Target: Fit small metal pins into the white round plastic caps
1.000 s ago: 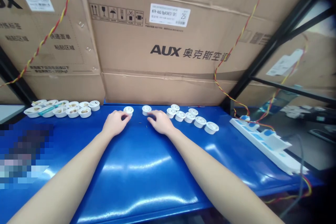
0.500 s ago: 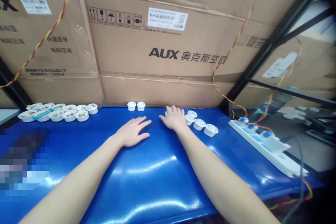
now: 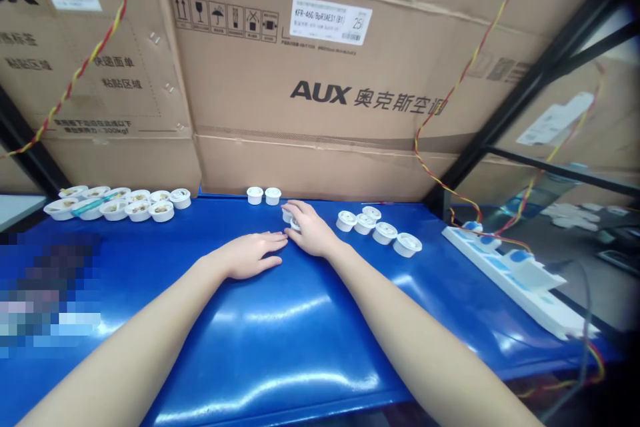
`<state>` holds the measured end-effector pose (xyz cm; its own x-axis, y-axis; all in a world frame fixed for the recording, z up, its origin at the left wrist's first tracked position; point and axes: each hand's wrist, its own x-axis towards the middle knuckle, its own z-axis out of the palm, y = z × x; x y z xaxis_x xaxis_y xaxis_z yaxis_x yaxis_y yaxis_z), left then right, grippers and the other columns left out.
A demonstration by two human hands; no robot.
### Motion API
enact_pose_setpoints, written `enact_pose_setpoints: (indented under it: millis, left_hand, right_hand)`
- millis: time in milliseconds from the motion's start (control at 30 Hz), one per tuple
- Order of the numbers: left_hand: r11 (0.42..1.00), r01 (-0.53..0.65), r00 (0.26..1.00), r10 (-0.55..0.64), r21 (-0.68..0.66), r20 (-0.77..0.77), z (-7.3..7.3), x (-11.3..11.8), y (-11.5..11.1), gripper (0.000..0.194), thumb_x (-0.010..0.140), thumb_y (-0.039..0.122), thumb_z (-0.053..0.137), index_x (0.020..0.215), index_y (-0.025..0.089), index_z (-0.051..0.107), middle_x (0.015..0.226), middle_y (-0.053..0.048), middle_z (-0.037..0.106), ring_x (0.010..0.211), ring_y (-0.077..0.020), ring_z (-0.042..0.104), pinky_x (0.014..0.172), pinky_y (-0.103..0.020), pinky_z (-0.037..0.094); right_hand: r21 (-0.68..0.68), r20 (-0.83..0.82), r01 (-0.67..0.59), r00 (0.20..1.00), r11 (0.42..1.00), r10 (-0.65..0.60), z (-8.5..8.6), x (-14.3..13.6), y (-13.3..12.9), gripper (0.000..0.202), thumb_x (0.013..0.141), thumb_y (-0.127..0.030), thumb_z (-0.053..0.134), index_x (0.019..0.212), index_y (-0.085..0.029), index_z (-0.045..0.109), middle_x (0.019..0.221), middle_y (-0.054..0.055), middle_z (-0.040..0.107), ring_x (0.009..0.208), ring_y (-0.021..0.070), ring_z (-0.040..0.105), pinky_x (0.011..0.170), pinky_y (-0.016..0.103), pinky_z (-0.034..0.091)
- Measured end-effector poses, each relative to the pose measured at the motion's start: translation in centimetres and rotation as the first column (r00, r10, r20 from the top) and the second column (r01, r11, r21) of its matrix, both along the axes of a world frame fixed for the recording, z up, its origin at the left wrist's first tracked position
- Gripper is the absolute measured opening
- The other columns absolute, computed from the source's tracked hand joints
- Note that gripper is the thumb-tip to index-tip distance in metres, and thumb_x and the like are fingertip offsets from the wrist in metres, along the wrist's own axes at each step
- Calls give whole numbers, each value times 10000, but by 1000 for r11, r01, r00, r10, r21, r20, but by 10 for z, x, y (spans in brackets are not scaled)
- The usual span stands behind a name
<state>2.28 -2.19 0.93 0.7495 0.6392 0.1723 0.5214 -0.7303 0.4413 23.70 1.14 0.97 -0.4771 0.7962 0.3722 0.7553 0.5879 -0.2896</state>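
Observation:
My right hand [image 3: 311, 232] rests low over the blue table top [image 3: 280, 347], its fingers curled round small white cups. One of these white cups [image 3: 287, 215] shows at the fingertips, and part of another appears under the fingers; the rest is hidden. Just left of it, my left hand [image 3: 253, 255] lies flat with fingers stretched out and thumb apart, holding nothing, its fingertips close to my right thumb. A pair of white cups [image 3: 255, 196] stands behind, near the carton. To the right of my right hand, several lidded white cups [image 3: 385, 233] form a slanting group.
Several open white cups with small parts [image 3: 138, 211] stand at the left, a teal pen-like stick [image 3: 94, 205] across them. Behind rises a large cardboard box [image 3: 320, 107]. A white power strip [image 3: 515, 287] lies at the right edge, with twisted red-yellow wires [image 3: 425, 160] above.
My right hand has moved left with white cups under its fingers, uncovering a cup at the right group's end. My left hand stays nearly in place, fingers closer together.

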Motion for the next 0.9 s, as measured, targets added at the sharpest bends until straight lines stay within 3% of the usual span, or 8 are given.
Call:
enact_pose_setpoints:
  millis: [167, 267, 367, 467, 567, 700, 800, 900]
  left_hand:
    - [994, -109, 971, 103, 15, 216, 4, -5, 6, 304, 899, 264, 477, 1123, 261, 681, 1245, -20, 650, 1185, -206, 577, 1068, -362, 418]
    - [951, -306, 888, 269, 40, 374, 2, -8, 15, 435, 809, 117, 440, 1178, 241, 635, 1278, -26, 612, 1230, -212, 530, 1102, -399, 386]
    - [932, -360, 881, 325, 43, 343, -5, -9, 21, 610, 728, 60, 429, 1306, 223, 538, 1423, -47, 481, 1342, -226, 412, 1159, -428, 300]
    - [939, -338, 918, 314, 67, 243, -9, -8, 21, 586, 743, 76, 446, 1295, 246, 546, 1474, -46, 416, 1379, -245, 359, 1163, -441, 285]
    - [917, -390, 900, 360, 86, 247, -7, -9, 20, 460, 786, 159, 507, 1237, 237, 556, 1391, -71, 505, 1294, -260, 460, 1097, -437, 375]
    - [874, -483, 848, 453, 50, 275, -1, -14, 21, 252, 821, 261, 554, 1071, 236, 578, 1100, -46, 661, 1030, -242, 618, 934, -388, 479]
    - [830, -558, 790, 536, -14, 297, 1, -18, 22, 333, 811, 289, 595, 1138, 258, 542, 1046, -18, 680, 959, -232, 645, 862, -358, 495]
    - [799, -598, 757, 588, -60, 285, -1, -20, 23, 380, 796, 313, 630, 1165, 265, 554, 1062, -15, 691, 973, -235, 650, 852, -348, 501]
  right_hand:
    - [-22, -79, 100, 992, 995, -101, -3, 0, 2, 589, 808, -290, 646, 1358, -199, 455, 1389, 125, 460, 1276, 262, 445, 1066, 421, 380]
    - [-33, -74, -50, 996, 998, 47, -3, -1, 4, 498, 857, -201, 573, 1346, -231, 483, 1395, 82, 493, 1287, 220, 457, 1090, 383, 356]
    - [-17, -94, -161, 983, 987, 159, -1, -3, 4, 546, 864, -214, 574, 1391, -252, 436, 1419, 70, 479, 1310, 209, 437, 1098, 384, 343]
    - [-18, -129, -24, 991, 1000, 21, 0, -1, 3, 666, 794, -310, 667, 1403, -214, 414, 1385, 110, 499, 1278, 255, 461, 1061, 423, 373]
    - [-91, -106, 104, 988, 990, -113, -1, 4, 2, 622, 753, -356, 698, 1316, -169, 512, 1294, 129, 572, 1207, 281, 521, 1030, 427, 395]
    - [-164, -139, 135, 978, 977, -158, -1, 8, 3, 627, 745, -384, 714, 1309, -180, 530, 1269, 125, 601, 1198, 279, 537, 1031, 403, 388]
    - [-249, -201, 186, 950, 950, -238, -2, 9, 4, 740, 667, -400, 776, 1320, -193, 496, 1141, 99, 661, 1095, 273, 593, 937, 399, 447]
    - [-276, -266, 141, 939, 951, -216, -3, 10, 6, 579, 647, -365, 785, 1164, -211, 576, 1040, 42, 685, 964, 233, 632, 856, 363, 476]
